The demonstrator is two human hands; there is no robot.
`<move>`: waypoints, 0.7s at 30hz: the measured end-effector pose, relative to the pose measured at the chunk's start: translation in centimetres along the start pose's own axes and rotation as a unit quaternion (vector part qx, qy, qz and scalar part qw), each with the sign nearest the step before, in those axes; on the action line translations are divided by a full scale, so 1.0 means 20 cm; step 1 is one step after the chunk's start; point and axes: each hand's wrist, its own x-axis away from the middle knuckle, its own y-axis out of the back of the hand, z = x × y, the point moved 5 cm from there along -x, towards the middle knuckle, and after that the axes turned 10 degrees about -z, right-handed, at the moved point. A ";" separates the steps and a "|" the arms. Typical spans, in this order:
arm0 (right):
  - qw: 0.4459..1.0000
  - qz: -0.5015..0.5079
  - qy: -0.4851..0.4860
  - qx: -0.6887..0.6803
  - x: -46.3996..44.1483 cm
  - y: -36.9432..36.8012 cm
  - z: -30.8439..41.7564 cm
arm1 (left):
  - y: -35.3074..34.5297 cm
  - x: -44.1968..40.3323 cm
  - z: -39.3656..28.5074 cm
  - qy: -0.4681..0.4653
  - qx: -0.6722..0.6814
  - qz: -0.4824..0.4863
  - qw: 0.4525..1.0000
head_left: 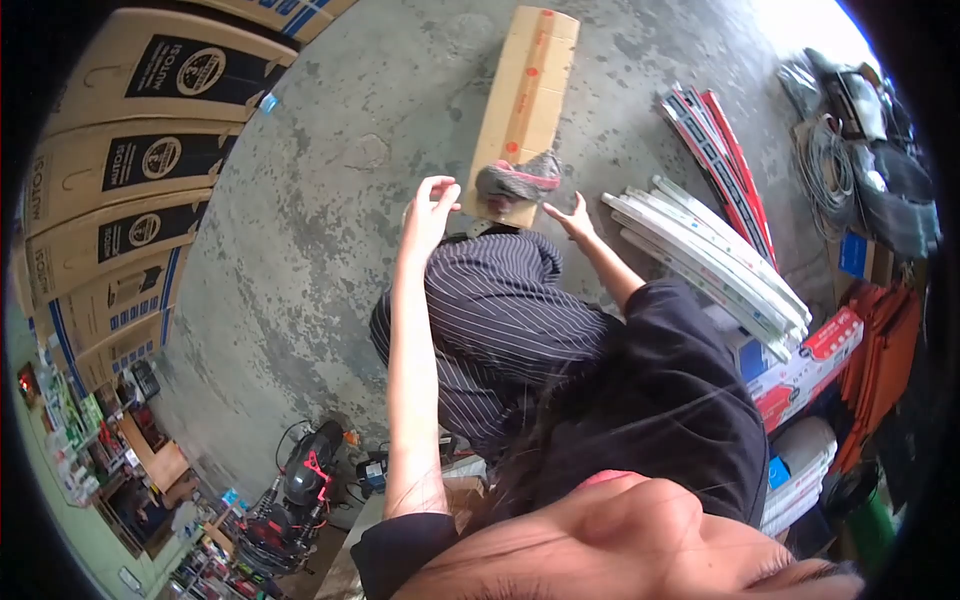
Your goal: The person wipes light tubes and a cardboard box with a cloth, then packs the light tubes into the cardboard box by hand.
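Note:
A long brown cardboard box (pixel 530 90) lies on the concrete floor in front of my knees, with orange-red printed tape along its top. On its near end rests a crumpled dark grey cloth (pixel 515 180) with a pinkish-red part; its exact kind is unclear. My left hand (pixel 430 212) is raised left of the cloth, fingers bent with a gap to the thumb, and holds nothing. To the right of the cloth, my right hand (pixel 574 218) has its thumb and fingers spread. Neither hand appears to touch the cloth or the box.
Large printed cartons (pixel 150 160) stand in a row at the left. Long white wrapped strips (pixel 705 260) and red-and-black packs (pixel 720 165) lie at the right. Coiled cable (pixel 828 170) sits beyond them. A motorbike (pixel 300 490) and crowded shelves show at the lower left.

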 end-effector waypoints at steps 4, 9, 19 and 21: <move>0.993 -0.049 0.045 -0.093 -0.10 -0.34 0.19 | 0.10 -0.27 0.36 0.010 -0.147 -0.065 0.987; 0.994 -0.102 0.015 -0.035 -0.10 -0.38 0.23 | -0.05 -0.32 0.64 0.257 -0.212 0.181 0.925; 0.997 -0.073 0.017 -0.019 -0.26 -0.40 0.04 | -0.40 -0.24 1.32 0.083 -0.079 0.202 0.973; 0.998 -0.046 0.012 -0.044 -0.30 -0.43 0.00 | -0.50 -0.21 1.32 0.240 0.002 0.081 0.968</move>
